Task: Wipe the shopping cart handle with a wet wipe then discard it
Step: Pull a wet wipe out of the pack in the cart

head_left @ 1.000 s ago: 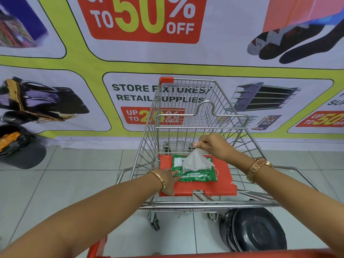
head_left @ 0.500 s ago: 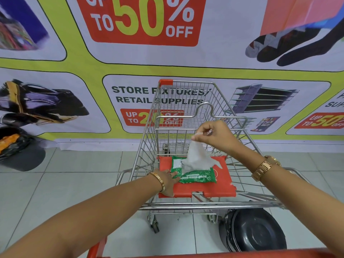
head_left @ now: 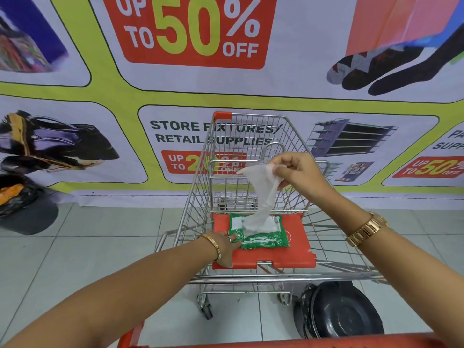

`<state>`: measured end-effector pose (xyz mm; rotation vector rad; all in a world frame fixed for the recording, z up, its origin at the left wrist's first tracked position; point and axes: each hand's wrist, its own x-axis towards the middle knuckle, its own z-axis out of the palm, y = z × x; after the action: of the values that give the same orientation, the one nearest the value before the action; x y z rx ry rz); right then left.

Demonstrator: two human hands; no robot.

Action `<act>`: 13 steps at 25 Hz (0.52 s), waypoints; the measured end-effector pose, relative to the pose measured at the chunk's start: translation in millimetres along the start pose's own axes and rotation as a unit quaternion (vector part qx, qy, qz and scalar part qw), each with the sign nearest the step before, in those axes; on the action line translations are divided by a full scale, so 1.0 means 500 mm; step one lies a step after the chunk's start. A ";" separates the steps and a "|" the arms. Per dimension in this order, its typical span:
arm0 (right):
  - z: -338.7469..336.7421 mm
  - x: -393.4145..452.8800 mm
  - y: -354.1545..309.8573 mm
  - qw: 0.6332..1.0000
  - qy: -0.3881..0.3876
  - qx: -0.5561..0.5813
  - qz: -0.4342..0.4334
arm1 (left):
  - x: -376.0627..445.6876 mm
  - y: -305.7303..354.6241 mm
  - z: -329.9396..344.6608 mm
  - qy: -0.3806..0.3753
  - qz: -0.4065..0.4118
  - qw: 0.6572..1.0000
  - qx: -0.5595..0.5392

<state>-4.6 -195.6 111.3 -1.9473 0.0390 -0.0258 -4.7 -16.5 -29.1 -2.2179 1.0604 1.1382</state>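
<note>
A green pack of wet wipes (head_left: 261,237) lies on the red child-seat flap (head_left: 296,257) of a wire shopping cart (head_left: 198,197). My left hand (head_left: 226,247) presses flat on the pack's left end and holds it down. My right hand (head_left: 293,172) is raised above the pack, pinching the top of a white wet wipe (head_left: 263,197). The wipe is stretched upward, and its lower end still sits in the pack's opening. The cart's red handle (head_left: 276,344) runs along the bottom edge of the view, below both forearms.
A black round bin with a lid (head_left: 339,312) stands on the tiled floor right of the cart's rear wheels. A dark bin with a black bag (head_left: 22,204) sits at the far left. A printed sale banner (head_left: 195,31) covers the wall just beyond the cart.
My right hand has risen and moved right, drawing the wipe much further out of the pack. My left hand has stayed on the pack.
</note>
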 end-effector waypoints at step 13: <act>-0.039 -0.034 -0.076 0.972 0.042 0.209 0.104 | -0.065 -0.001 -0.071 0.178 0.005 0.879 -0.443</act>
<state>-21.9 -199.1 154.0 -1.5116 0.2716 0.0213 1.1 -25.5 17.9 -3.2342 0.7327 1.4459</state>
